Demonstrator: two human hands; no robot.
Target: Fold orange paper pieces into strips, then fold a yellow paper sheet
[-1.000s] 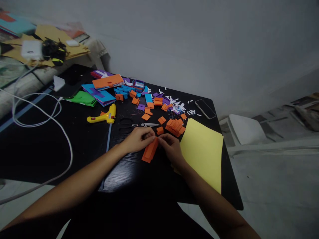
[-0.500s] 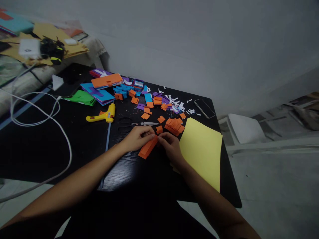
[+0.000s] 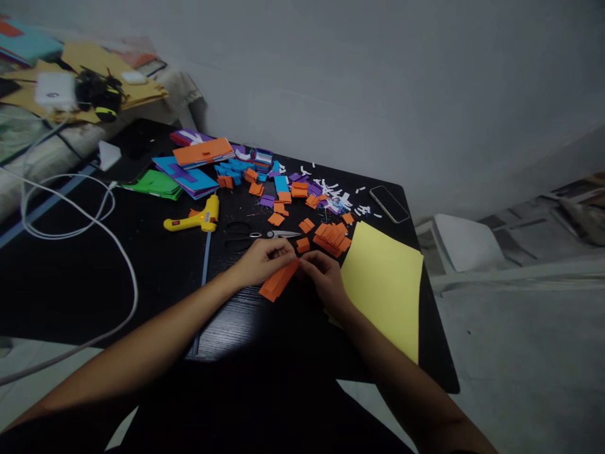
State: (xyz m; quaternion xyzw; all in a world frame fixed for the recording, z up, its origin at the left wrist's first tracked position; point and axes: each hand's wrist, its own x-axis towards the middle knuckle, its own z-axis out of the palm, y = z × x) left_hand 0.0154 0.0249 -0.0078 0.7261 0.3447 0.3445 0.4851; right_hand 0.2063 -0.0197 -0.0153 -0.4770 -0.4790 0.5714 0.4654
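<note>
A folded strip of orange paper (image 3: pixel 278 282) slants down toward me between my hands, above the black table. My left hand (image 3: pixel 265 258) pinches its upper end from the left, fingers curled. On the other side my right hand (image 3: pixel 326 275) pinches the same end, thumb and fingertips together. Just beyond the hands lie scissors (image 3: pixel 278 234) with black handles, blades pointing right. Several small folded orange paper pieces (image 3: pixel 332 238) are heaped past my right hand. Under my right forearm rests a stack of yellow paper sheets (image 3: pixel 385 284).
A yellow glue gun (image 3: pixel 205 214) lies left of the scissors. Behind it are folded blue paper (image 3: pixel 198 181), green paper (image 3: pixel 154 184) and orange paper (image 3: pixel 204 153). White paper scraps (image 3: pixel 338 195) and a phone (image 3: pixel 389 204) lie at the back right. A white cable (image 3: pixel 123 252) loops across the left side.
The orange strip has tilted slightly, its lower end shifting a little left. Both hands keep their pinch in nearly the same place.
</note>
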